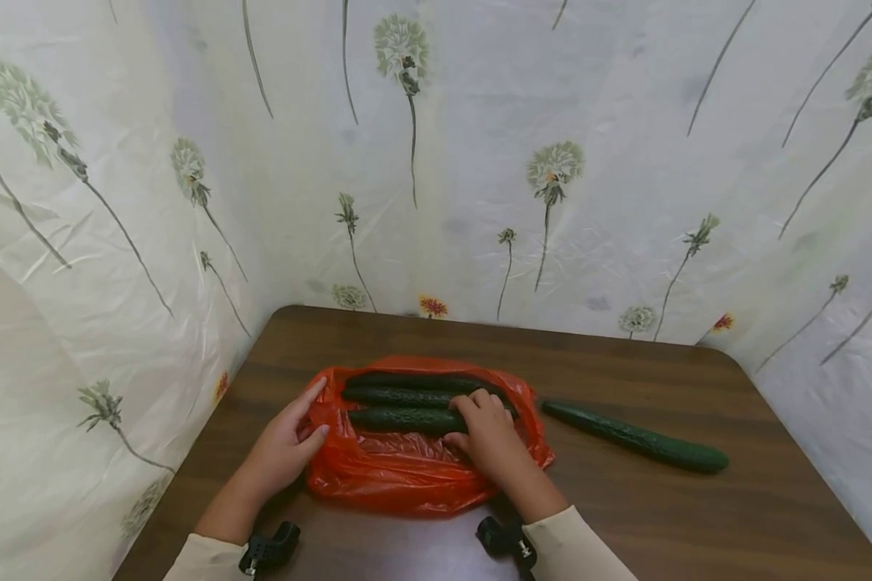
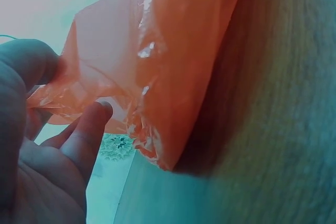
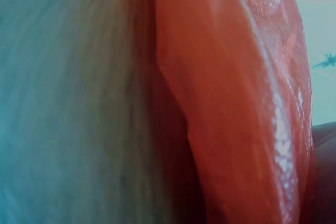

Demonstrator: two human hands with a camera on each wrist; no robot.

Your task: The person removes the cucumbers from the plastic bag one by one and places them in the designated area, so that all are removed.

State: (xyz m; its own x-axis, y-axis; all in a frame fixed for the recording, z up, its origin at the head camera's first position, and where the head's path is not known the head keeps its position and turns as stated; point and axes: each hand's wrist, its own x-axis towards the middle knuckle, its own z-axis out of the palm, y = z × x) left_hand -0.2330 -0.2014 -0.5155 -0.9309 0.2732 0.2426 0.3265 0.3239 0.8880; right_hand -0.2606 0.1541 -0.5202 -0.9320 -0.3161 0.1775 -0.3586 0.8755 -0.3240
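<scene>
A red plastic bag lies on the table with its mouth spread upward. Inside it, three dark green cucumbers lie side by side, the front cucumber nearest the person. My left hand holds the bag's left rim; in the left wrist view the thin plastic passes between thumb and fingers. Reaching into the bag from the right, my right hand grips the right end of the front cucumber, fingers over its top. The right wrist view shows mostly the bag's side, with the hand largely hidden behind it.
One more cucumber lies loose on the brown wooden table, right of the bag. A pale curtain with dandelion prints hangs behind the table and along its sides. Black camera mounts sit at both wrists.
</scene>
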